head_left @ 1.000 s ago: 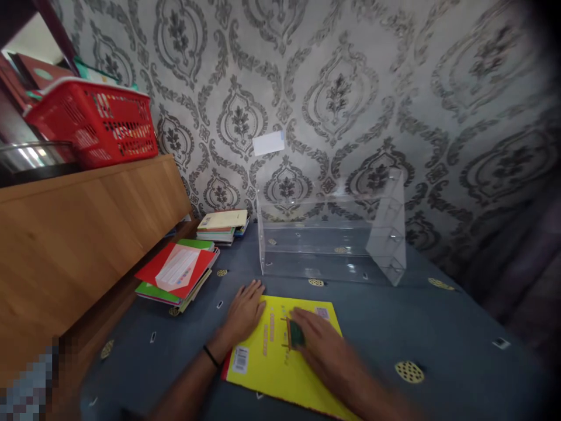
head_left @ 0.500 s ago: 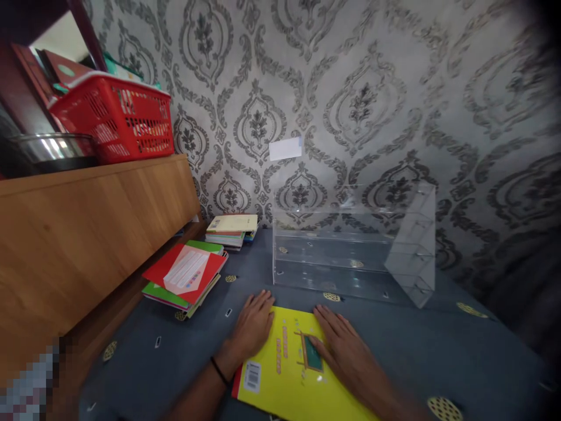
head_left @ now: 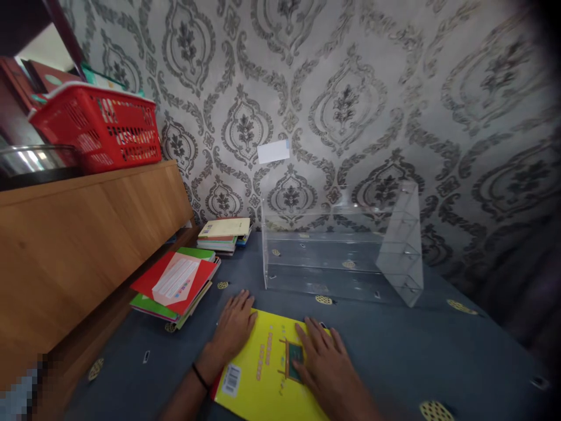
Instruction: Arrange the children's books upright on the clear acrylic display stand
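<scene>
A yellow book (head_left: 252, 389) with a red spine, a barcode and a small chalkboard picture lies flat on the dark patterned cloth in front of me. My left hand (head_left: 234, 327), a black band at its wrist, rests palm down at the book's upper left edge, fingers stretched forward and the thumb close to the cover. Across the book's right side lies my right hand (head_left: 326, 368), flat with its fingers spread, covering part of the chalkboard picture. Neither hand is closed around anything.
A clear acrylic tiered rack (head_left: 324, 275) stands against the wall beyond the book. To the left are a book stack topped in red (head_left: 199, 275) and another topped in cream (head_left: 225, 228). A wooden cabinet (head_left: 96, 222) bears a red basket (head_left: 118, 126) and a metal bowl (head_left: 39, 161).
The view has turned slightly right, so everything sits further left. My right hand's fingers have spread more over the book. My left hand stays by its upper left edge.
</scene>
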Action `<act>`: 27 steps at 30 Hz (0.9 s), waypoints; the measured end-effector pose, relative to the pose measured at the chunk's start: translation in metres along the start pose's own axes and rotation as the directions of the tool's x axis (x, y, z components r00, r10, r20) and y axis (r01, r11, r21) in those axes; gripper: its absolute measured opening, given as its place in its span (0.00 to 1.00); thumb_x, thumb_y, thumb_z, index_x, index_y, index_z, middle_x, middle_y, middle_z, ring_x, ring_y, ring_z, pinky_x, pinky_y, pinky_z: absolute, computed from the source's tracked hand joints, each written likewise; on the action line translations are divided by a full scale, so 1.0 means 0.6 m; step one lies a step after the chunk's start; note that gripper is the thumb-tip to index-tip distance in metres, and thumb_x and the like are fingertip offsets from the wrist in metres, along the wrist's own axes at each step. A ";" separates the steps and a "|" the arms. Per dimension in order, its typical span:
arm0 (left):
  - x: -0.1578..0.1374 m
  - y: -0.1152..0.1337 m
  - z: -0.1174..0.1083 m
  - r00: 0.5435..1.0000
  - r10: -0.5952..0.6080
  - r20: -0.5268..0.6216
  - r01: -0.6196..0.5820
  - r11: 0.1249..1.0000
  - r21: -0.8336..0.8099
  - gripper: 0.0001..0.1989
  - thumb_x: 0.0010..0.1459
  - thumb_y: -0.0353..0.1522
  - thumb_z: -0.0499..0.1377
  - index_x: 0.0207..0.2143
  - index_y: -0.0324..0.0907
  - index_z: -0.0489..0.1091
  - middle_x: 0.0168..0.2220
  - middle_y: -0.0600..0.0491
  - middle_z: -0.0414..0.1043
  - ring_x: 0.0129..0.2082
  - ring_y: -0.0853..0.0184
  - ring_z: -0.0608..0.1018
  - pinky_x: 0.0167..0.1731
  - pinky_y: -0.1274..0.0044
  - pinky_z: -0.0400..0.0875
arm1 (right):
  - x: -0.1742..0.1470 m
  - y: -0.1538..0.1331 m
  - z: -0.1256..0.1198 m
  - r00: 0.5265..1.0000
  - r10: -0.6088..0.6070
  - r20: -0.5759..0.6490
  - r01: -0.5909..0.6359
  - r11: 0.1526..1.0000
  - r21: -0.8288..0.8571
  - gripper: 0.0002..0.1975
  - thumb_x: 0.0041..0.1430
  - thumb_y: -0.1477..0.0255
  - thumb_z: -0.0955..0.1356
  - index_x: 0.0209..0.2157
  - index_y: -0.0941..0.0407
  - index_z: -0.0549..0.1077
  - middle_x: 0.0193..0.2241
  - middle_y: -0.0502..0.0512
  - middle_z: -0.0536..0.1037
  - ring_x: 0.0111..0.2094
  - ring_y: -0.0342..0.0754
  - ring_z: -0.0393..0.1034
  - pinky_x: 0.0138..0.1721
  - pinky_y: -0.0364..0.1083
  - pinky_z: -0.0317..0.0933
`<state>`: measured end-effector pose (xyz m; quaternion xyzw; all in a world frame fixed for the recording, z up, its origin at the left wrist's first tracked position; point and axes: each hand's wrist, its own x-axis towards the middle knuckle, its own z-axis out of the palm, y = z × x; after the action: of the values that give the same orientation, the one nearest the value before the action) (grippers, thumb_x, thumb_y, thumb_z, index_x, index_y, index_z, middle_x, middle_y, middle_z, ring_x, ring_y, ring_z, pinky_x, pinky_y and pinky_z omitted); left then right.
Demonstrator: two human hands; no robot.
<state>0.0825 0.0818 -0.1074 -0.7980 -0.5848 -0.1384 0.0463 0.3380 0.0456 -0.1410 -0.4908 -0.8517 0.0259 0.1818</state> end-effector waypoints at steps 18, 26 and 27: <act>0.349 -0.106 -0.117 0.957 -0.289 -0.028 0.280 0.896 0.345 0.20 0.64 0.36 0.56 0.55 0.34 0.64 0.57 0.35 0.69 0.59 0.51 0.70 0.57 0.63 0.64 | 0.118 -0.114 -0.051 0.917 -0.233 0.325 0.137 0.947 0.292 0.30 0.67 0.63 0.64 0.67 0.62 0.62 0.68 0.72 0.54 0.70 0.67 0.45 0.68 0.68 0.42; 0.396 -0.150 -0.154 0.965 -0.249 0.087 0.199 0.905 0.376 0.23 0.71 0.43 0.43 0.51 0.38 0.70 0.50 0.37 0.76 0.52 0.54 0.78 0.49 0.68 0.69 | 0.120 -0.113 -0.050 0.917 -0.243 0.315 0.140 0.938 0.318 0.30 0.69 0.62 0.62 0.67 0.63 0.61 0.68 0.73 0.53 0.70 0.68 0.45 0.67 0.69 0.42; 0.402 -0.157 -0.167 0.967 -0.237 0.093 0.186 0.907 0.379 0.24 0.71 0.43 0.42 0.51 0.38 0.70 0.50 0.37 0.76 0.52 0.54 0.77 0.50 0.69 0.69 | 0.119 -0.114 -0.052 0.917 -0.237 0.321 0.130 0.939 0.319 0.30 0.69 0.62 0.62 0.67 0.63 0.61 0.69 0.72 0.52 0.70 0.68 0.44 0.68 0.69 0.41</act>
<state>0.0434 0.3093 0.0465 -0.7146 -0.6851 0.0241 0.1391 0.2600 0.0663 -0.0764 -0.3629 -0.8998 0.2216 0.0973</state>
